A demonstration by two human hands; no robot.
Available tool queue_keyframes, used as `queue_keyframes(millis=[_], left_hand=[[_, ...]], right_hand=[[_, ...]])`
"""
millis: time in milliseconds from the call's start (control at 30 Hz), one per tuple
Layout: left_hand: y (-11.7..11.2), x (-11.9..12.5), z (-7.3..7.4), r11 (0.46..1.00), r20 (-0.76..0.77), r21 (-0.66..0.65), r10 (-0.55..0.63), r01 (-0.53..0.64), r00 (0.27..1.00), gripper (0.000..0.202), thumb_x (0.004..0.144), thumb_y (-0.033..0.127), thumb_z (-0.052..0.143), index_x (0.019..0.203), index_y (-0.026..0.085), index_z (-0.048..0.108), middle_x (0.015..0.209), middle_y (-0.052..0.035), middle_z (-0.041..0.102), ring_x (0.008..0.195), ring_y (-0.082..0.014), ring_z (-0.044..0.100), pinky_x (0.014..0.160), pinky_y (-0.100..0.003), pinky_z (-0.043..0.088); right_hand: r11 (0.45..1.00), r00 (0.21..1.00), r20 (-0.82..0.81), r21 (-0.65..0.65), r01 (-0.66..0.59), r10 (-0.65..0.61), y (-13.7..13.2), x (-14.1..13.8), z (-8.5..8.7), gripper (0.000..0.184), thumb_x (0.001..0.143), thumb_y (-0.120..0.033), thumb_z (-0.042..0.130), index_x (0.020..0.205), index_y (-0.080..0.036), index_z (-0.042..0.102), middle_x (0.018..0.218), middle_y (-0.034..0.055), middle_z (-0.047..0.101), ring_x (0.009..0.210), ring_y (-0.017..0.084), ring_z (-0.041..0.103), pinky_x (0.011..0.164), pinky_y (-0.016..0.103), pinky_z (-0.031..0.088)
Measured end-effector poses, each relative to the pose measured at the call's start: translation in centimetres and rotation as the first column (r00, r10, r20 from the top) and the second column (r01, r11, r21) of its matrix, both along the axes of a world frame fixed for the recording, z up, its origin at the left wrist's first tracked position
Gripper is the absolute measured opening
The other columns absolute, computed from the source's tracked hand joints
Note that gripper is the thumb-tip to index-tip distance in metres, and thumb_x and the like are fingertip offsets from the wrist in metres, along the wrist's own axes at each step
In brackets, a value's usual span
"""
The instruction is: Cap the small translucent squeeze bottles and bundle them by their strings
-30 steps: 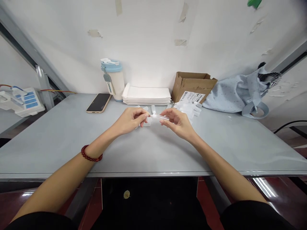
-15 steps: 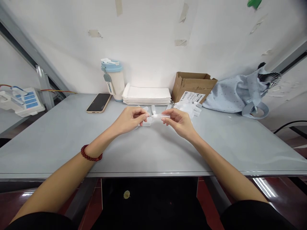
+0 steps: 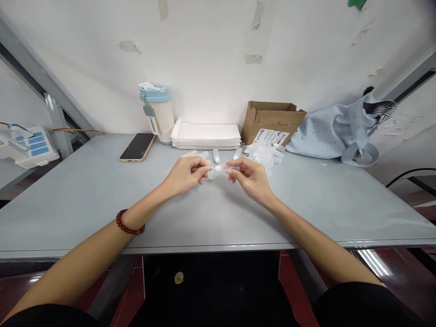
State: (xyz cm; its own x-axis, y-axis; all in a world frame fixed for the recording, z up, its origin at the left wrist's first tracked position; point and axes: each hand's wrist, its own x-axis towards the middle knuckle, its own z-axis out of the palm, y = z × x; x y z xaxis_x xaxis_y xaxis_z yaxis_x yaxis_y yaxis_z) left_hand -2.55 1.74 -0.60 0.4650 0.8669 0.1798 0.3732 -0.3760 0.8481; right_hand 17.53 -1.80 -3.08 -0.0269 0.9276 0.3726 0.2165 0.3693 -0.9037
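Between my two hands, just above the table, is a small translucent white plastic tube [image 3: 222, 168] lying level. My right hand [image 3: 250, 178] pinches its right end between thumb and fingers. At its left end my left hand [image 3: 190, 174] is closed in a pinch on a thin strand, too fine to name surely. A pale loop hangs below the tube's left end. Behind my hands lie similar translucent pieces [image 3: 215, 156], and a heap of several more [image 3: 267, 153] sits to the right.
A stack of white envelopes [image 3: 206, 135] lies at the back, beside a pale tumbler [image 3: 160, 113] and a phone [image 3: 137, 147]. An open cardboard box [image 3: 272, 120] and a light blue cloth bag [image 3: 320, 131] stand back right. The grey table's [image 3: 211, 218] front edge is near me.
My view has shifted slightly, and both hands appear a little lower. The tube stays between them, and more of the translucent pieces behind my hands now shows.
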Motion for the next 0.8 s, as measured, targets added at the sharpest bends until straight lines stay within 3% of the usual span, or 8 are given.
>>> queue_keyframes(millis=[300,800], left_hand=[[-0.13,0.15,-0.34,1.000,0.007,0.004,0.021,-0.021,1.000,0.017,0.084,0.023,0.055,0.071,0.014,0.061,0.064,-0.0001,0.061,0.051,-0.0086,0.056,0.049,-0.019,0.042],[0.19,0.10,-0.64,0.999,0.048,-0.030,0.022,-0.020,0.999,0.019,0.084,0.029,0.056,0.072,0.015,0.061,0.069,-0.0019,0.065,0.053,-0.0096,0.057,0.052,-0.021,0.044]], right_hand=[[1.000,1.000,-0.027,-0.005,0.015,-0.015,0.14,-0.25,-0.79,0.022,0.076,-0.034,0.069,0.089,-0.017,0.068,0.064,-0.0001,0.063,0.057,0.014,0.060,0.056,0.031,0.050],[0.999,0.996,-0.091,-0.035,-0.006,0.003,0.31,-0.69,-0.45,0.019,0.075,-0.031,0.070,0.089,-0.017,0.067,0.060,-0.0023,0.064,0.055,0.013,0.061,0.058,0.032,0.051]])
